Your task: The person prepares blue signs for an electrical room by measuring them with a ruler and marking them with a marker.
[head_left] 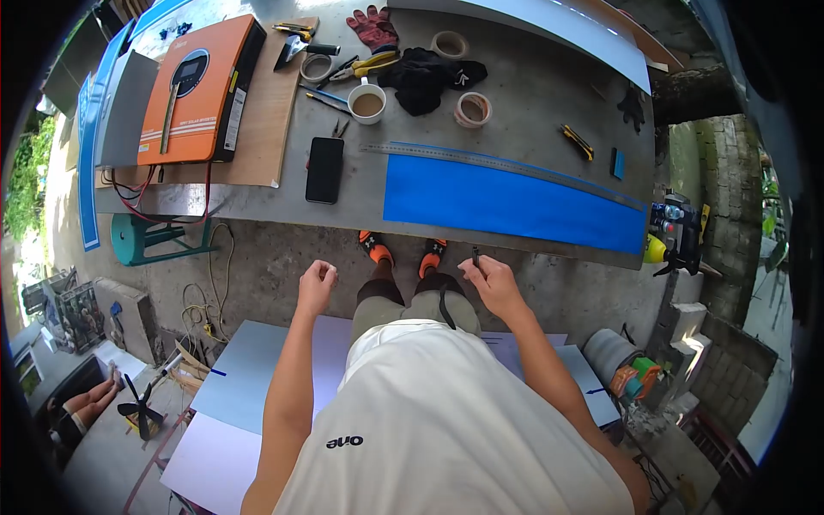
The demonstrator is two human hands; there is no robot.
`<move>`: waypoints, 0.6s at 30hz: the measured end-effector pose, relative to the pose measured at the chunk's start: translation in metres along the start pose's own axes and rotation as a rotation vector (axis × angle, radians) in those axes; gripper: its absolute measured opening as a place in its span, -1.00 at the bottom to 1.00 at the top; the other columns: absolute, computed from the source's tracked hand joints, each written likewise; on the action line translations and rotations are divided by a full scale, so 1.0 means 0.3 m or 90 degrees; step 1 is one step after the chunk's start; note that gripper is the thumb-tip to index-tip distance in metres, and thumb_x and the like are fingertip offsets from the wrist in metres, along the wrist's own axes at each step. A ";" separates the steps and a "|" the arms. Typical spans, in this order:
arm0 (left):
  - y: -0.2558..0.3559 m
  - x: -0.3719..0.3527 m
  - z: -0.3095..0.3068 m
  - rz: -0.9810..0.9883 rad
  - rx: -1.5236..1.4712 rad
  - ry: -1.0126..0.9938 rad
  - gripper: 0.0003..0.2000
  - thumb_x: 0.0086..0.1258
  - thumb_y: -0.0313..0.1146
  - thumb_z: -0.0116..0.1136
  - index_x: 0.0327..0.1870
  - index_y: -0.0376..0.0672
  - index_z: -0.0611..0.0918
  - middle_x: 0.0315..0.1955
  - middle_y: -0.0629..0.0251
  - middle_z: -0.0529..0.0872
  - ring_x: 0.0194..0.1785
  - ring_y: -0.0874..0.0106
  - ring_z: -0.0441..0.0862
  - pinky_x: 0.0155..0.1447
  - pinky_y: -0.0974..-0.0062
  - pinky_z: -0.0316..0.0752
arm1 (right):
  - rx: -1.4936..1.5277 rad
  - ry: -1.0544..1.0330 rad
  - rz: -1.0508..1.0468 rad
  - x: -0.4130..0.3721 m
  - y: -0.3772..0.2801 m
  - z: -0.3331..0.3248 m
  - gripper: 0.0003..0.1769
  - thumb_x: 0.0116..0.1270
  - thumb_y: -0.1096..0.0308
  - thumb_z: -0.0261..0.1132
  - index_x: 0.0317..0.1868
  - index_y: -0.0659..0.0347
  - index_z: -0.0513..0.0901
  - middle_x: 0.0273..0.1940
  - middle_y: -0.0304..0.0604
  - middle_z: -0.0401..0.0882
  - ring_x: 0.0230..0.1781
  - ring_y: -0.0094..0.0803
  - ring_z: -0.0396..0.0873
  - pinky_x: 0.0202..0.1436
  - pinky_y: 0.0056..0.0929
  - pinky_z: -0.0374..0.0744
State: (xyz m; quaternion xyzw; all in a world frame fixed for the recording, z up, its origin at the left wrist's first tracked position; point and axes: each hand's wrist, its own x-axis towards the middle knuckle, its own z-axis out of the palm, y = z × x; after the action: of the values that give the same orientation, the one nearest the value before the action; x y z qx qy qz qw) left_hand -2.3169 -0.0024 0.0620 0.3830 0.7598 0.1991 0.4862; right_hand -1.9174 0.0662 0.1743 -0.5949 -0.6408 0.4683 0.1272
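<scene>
My left hand hovers in front of the table edge with its fingers curled together; nothing shows in them. Out to the right, my right hand pinches a small dark stick-like object whose kind I cannot make out. Ahead of both hands, a blue sheet lies along the table's front edge. A long metal ruler rests along the sheet's far side. Left of the sheet lies a black phone. A cup of coffee stands behind it.
An orange inverter box sits on the left. Tape rolls, pliers, a red glove and a black cloth lie at the back. A yellow utility knife is at right. Behind me are pale panels and another person's legs.
</scene>
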 end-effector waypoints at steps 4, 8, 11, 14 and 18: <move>0.116 0.101 -0.003 0.077 0.060 -0.021 -0.84 0.51 -0.36 0.25 -0.14 -0.29 0.64 -0.40 0.21 0.77 -0.30 0.43 0.72 -0.13 0.42 0.59 | 0.228 0.026 0.128 0.027 0.003 0.062 -0.66 0.62 0.15 0.25 -0.04 0.29 0.74 -0.29 -0.12 0.73 -0.43 -0.45 0.65 -0.32 -0.43 0.61; 0.227 0.229 0.018 0.141 0.111 -0.036 -0.87 0.51 -0.40 0.24 -0.11 -0.28 0.65 -0.38 0.30 0.76 -0.33 0.53 0.67 -0.17 0.48 0.56 | 0.353 0.100 0.133 0.092 0.026 0.110 -0.78 0.56 0.30 0.32 -0.01 0.29 0.74 -0.26 -0.18 0.74 -0.39 -0.53 0.67 -0.28 -0.50 0.64; 0.321 0.327 0.060 0.225 0.133 -0.007 -0.88 0.48 -0.42 0.27 -0.10 -0.26 0.65 -0.32 0.27 0.74 -0.30 0.47 0.66 -0.14 0.45 0.56 | 0.337 0.168 0.082 0.165 0.054 0.138 -0.87 0.49 0.44 0.36 -0.04 0.30 0.73 -0.23 -0.18 0.72 -0.34 -0.52 0.68 -0.25 -0.50 0.64; 0.380 0.424 0.133 0.391 0.189 0.049 -0.88 0.45 -0.45 0.27 -0.07 -0.21 0.66 -0.15 0.20 0.73 -0.12 0.32 0.67 0.01 0.37 0.56 | 0.313 0.194 0.049 0.250 0.068 0.122 -0.91 0.46 0.53 0.34 -0.09 0.30 0.72 -0.18 -0.19 0.68 -0.26 -0.52 0.67 -0.17 -0.52 0.63; 0.432 0.530 0.247 0.533 0.271 0.098 -0.71 0.40 -0.48 0.24 0.13 -0.08 0.62 0.09 0.21 0.66 0.18 0.14 0.56 0.30 0.21 0.43 | 0.374 0.241 0.003 0.375 0.094 0.103 -0.91 0.44 0.61 0.28 -0.11 0.34 0.69 -0.07 -0.16 0.54 -0.14 -0.49 0.65 -0.09 -0.51 0.62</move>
State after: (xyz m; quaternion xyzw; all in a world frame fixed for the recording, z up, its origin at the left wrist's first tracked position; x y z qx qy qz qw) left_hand -2.2379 0.1972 0.0231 0.7314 0.5979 0.2457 0.2174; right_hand -1.9507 0.1474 0.0924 -0.6106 -0.4424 0.5146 0.4082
